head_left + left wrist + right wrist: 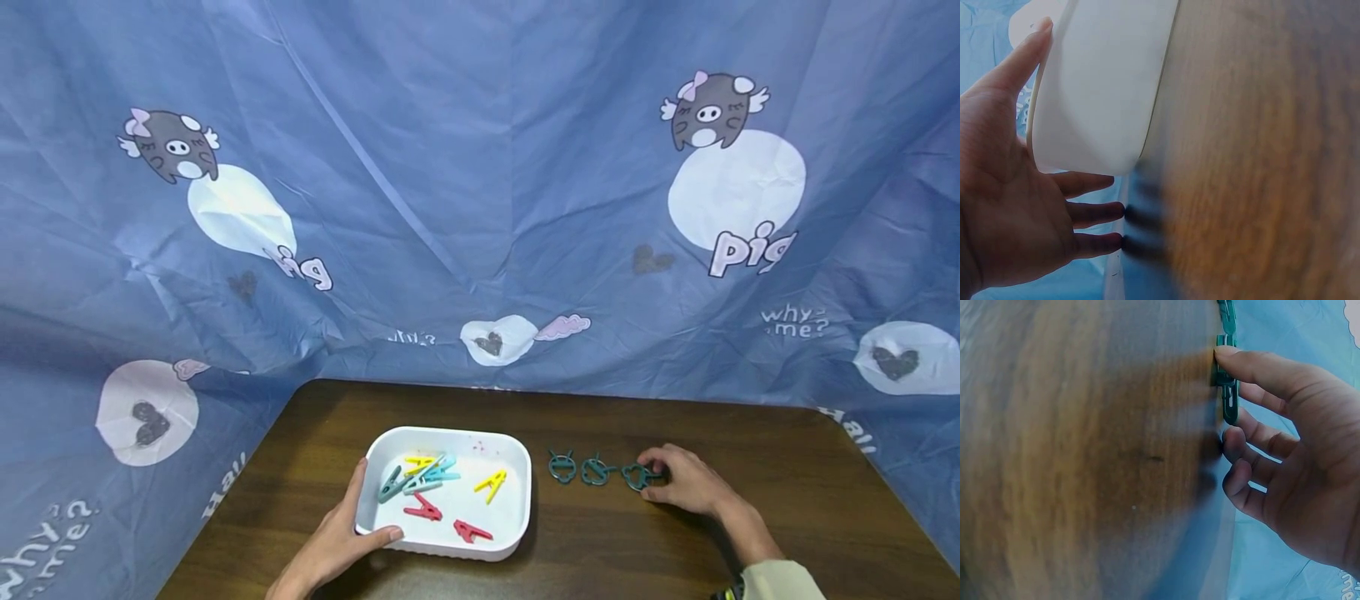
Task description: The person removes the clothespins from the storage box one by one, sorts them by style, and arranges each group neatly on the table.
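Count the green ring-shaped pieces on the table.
3, in a row right of the white tray: leftmost piece, middle piece, rightmost piece at the right hand's fingertips. More could be hidden under that hand.

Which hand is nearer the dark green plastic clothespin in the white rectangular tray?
Left. The left hand touches the tray from the left, near the clothespin; the right hand, right of the tray, pinches the rightmost green plastic ring.
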Motion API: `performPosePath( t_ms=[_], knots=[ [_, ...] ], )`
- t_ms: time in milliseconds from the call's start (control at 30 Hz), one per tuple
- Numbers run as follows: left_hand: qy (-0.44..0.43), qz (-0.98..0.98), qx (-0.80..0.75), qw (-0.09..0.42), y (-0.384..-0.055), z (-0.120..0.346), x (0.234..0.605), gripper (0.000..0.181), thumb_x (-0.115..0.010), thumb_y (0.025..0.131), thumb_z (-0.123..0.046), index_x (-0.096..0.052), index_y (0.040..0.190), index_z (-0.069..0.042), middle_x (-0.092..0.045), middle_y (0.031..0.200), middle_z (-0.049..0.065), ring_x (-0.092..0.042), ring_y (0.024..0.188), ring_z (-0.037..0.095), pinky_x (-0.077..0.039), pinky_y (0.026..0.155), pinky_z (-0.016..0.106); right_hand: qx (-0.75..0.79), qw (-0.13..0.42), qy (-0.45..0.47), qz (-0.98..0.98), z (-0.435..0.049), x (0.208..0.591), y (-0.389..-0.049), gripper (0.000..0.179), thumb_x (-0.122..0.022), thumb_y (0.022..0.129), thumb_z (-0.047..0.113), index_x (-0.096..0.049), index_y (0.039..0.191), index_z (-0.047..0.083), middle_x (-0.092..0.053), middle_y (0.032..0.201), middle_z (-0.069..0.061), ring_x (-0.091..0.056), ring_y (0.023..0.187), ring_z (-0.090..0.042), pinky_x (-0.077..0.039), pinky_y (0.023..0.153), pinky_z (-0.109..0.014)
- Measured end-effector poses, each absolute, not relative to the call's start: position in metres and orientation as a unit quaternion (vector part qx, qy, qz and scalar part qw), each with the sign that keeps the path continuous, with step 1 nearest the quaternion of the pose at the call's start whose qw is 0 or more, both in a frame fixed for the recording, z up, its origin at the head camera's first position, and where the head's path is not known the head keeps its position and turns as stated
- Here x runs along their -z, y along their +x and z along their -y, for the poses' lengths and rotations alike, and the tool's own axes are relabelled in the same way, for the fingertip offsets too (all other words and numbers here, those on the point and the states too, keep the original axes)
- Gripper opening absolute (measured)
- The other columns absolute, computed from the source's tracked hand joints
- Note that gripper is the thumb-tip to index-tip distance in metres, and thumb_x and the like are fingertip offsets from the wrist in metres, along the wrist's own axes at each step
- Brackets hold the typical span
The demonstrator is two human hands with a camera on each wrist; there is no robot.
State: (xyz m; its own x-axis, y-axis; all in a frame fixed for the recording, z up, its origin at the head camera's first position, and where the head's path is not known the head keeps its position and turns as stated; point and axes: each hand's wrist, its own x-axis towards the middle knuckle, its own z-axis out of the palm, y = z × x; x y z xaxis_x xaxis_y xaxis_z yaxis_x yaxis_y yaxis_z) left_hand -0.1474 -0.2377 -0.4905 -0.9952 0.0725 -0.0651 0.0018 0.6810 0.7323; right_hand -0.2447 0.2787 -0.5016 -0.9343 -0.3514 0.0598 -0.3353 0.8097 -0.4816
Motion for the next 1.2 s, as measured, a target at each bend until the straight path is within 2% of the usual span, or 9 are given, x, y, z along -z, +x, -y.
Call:
performPosePath(
  t_ms=[333, 633, 867, 1200],
  knots=[
    [0.015, -0.919, -0.390, 0.053, -0.149, 0.238, 0.491, 0.119, -0.082, 0.080, -0.040, -0.004, 0.161, -0.004, -0.022, 0.164, 0.027, -0.042, 0.142, 0.045, -0.038, 0.110, 0.060, 0.239, 0.004, -0.188, -0.953, -0.280, 0.499, -0.246, 0.049, -0.089, 0.069, 0.028, -0.069, 0.111, 0.011, -0.063, 0.093, -0.001, -0.058, 0.086, -0.015, -0.048, 0.072, -0.035],
    [0.029, -0.918, -0.394, 0.038, -0.147, 0.238, 0.490, 0.118, -0.083, 0.080, -0.040, -0.005, 0.161, -0.003, -0.022, 0.164, 0.027, -0.040, 0.143, 0.044, -0.037, 0.113, 0.058, 0.236, 0.005, -0.179, -0.955, -0.273, 0.490, -0.249, 0.050, -0.087, 0.074, 0.033, -0.068, 0.116, 0.012, -0.065, 0.100, -0.003, -0.062, 0.092, -0.018, -0.050, 0.073, -0.037],
    [0.021, -0.916, -0.398, 0.042, -0.148, 0.238, 0.490, 0.119, -0.082, 0.079, -0.042, -0.005, 0.161, -0.004, -0.019, 0.165, 0.026, -0.037, 0.145, 0.045, -0.035, 0.113, 0.059, 0.233, -0.001, -0.189, -0.954, -0.260, 0.478, -0.250, 0.050, -0.086, 0.075, 0.030, -0.068, 0.118, 0.011, -0.066, 0.103, -0.006, -0.063, 0.095, -0.021, -0.052, 0.074, -0.040],
    [0.023, -0.917, -0.397, 0.042, -0.147, 0.239, 0.490, 0.119, -0.083, 0.080, -0.040, -0.004, 0.161, -0.004, -0.019, 0.165, 0.026, -0.038, 0.144, 0.046, -0.036, 0.113, 0.059, 0.226, -0.012, -0.212, -0.951, -0.237, 0.464, -0.258, 0.049, -0.084, 0.078, 0.030, -0.068, 0.120, 0.011, -0.067, 0.106, -0.006, -0.064, 0.098, -0.023, -0.052, 0.076, -0.038]
  ],
)
